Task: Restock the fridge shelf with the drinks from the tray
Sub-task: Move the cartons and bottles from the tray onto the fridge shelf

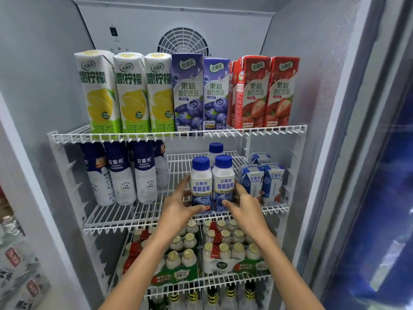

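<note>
Two blue-capped blueberry yogurt bottles stand upright and touching each other at the front edge of the middle wire shelf [125, 217], roughly at its centre. The left bottle [201, 183] is grasped by the left hand [178, 208], whose thumb lies across the lower label while the fingers wrap behind its left side. The right bottle [223, 181] is grasped by the right hand [245, 206], thumb on the lower front and fingers around its right side. A third blue-capped bottle [215, 151] stands behind the pair, toward the rear edge of the same shelf. Tall white-and-navy bottles [121, 175] occupy the left end of that shelf; small blue-and-white cartons [262, 182] occupy the right end, just beside the right bottle. On the top shelf [178, 136], from left edge to right edge, stand three lemon cartons [131, 92], two blueberry cartons [200, 92] and strawberry cartons [266, 90]. The shelf below the hands carries shrink-wrapped packs of small foil-capped bottles [230, 249]. A round fan grille [182, 42] is set in the rear wall.
</note>
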